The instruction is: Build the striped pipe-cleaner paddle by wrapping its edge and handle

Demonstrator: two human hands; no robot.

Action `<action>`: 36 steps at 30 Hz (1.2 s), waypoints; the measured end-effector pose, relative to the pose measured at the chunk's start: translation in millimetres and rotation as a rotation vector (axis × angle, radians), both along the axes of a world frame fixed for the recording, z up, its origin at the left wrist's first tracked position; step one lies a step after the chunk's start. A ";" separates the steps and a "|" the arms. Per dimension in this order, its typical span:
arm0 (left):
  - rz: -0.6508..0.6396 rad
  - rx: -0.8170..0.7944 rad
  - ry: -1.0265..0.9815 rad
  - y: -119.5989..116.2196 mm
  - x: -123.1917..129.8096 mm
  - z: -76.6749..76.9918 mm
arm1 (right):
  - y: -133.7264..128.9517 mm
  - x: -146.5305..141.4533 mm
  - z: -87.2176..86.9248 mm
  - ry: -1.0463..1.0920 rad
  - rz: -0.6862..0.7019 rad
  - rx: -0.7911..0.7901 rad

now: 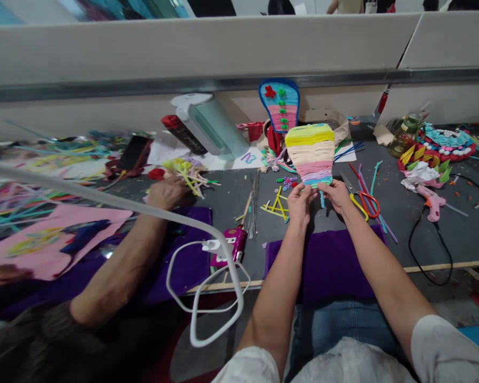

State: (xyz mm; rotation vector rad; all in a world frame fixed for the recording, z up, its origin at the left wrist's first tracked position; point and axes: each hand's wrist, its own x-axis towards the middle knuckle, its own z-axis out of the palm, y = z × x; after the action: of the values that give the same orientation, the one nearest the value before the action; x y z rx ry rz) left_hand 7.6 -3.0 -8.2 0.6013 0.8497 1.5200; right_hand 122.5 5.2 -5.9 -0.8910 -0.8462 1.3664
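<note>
The person's left hand [299, 205] and right hand [336, 197] are pinching the narrow end of a striped, flared piece [310, 149], its wide part extending away beyond them. They are holding it above a dark grey tabletop [228, 208]; a pale partition [239, 50] is running behind.

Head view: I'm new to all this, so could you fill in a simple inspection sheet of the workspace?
Surface: grey tabletop, with a purple cloth at its front edge.
Job's things: striped panel, its narrow end toward the person.
Clutter: scissors, loose coloured stems and a pink glue gun.
Grip: left hand and right hand both hold the striped panel's narrow end.
Cables: white cable loops through the foreground; black cord dips past the front edge.
Surroundings: co-worker's hand toward picture left; wall behind.
</note>
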 end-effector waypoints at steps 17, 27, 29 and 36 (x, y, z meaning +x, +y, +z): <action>-0.050 -0.240 -0.094 -0.3 -3.7 0.3 | -0.8 -0.2 1.6 -0.143 -0.121 0.070; -0.051 -0.332 -0.248 5.8 -5.4 -7.6 | -1.4 -0.9 1.1 -0.131 -0.082 0.135; -0.038 -0.338 -0.260 7.1 -5.6 -9.3 | -2.1 -1.1 1.8 -0.123 -0.075 0.137; -0.026 -0.312 -0.250 9.2 -6.0 -7.8 | -3.8 -1.6 4.8 -0.145 -0.023 0.103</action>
State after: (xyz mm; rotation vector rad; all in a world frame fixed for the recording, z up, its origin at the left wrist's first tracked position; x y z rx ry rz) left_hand 1.6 6.3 -16.0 0.1882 0.8581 1.3684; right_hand 121.0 1.4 -1.1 -0.9252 -1.0049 1.2380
